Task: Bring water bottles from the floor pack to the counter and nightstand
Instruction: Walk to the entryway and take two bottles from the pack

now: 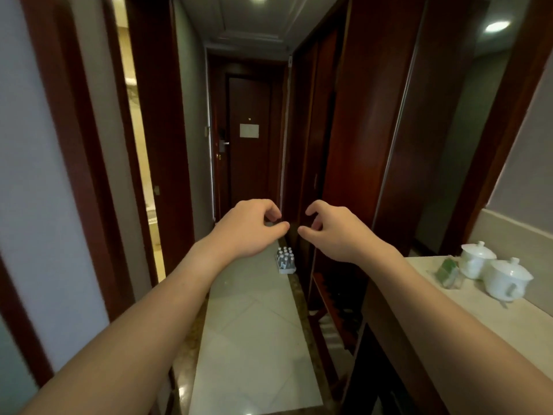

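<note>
Head view looks down a narrow hallway lined with dark reddish wood panels, ending at a dark door [250, 151] at 12 o'clock. Glossy pale floor tiles [254, 339] run down the middle. Both bare forearms reach forward. At centre, the left hand [248, 227] and the right hand [332, 232] hover close together, not touching, each with fingers curled and thumb near the fingertips (loosely cupped, nothing held). Just below the hands, toward 6 o'clock from them, the pack of water bottles [285, 260] sits on the floor against the wooden wall: small clear bottles with white caps, bundled in rows, too distant for label detail. At 3 o'clock, a smooth cream stone counter [514, 327] carries two white glossy lidded cups [490, 272] and a small green packet [447, 272].
</note>
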The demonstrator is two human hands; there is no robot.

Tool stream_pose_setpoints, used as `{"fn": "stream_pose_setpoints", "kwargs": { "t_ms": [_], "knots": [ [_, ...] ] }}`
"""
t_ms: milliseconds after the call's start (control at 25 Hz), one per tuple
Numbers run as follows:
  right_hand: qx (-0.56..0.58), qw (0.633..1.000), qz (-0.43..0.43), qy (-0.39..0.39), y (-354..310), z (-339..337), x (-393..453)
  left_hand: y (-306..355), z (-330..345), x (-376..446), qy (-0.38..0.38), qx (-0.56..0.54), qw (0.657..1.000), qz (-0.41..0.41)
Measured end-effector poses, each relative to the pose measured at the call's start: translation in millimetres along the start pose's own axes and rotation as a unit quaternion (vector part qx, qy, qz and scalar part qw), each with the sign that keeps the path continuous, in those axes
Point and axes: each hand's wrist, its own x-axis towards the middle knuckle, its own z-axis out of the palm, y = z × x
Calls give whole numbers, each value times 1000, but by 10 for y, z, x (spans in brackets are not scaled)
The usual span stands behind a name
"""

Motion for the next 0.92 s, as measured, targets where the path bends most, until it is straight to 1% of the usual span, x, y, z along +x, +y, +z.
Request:
{"fn": "stream_pose_setpoints", "kwargs": {
  "t_ms": [240,400,560,640,760,920],
  "knots": [
    [-25,999,12,-23,851,600,1691,-844,687,1559,2,10,1000,1],
    [-18,999,5,-31,1360,763,3017,-1231,896,2773,0,24,1000,-14],
    [-9,999,-27,-25,1557,927,4255,-1714,966,3808,25,25,999,-31],
    [-9,999,-38,-30,1632,1083,4782,-2015,1043,4236,23,28,998,-43],
    [-15,998,-43,-43,1787,1423,5600,-2590,1223,4938,25,29,998,-55],
    [-24,998,-43,-45,1981,1889,6771,-3395,1484,5932,27,18,998,-48]
  ]
}}
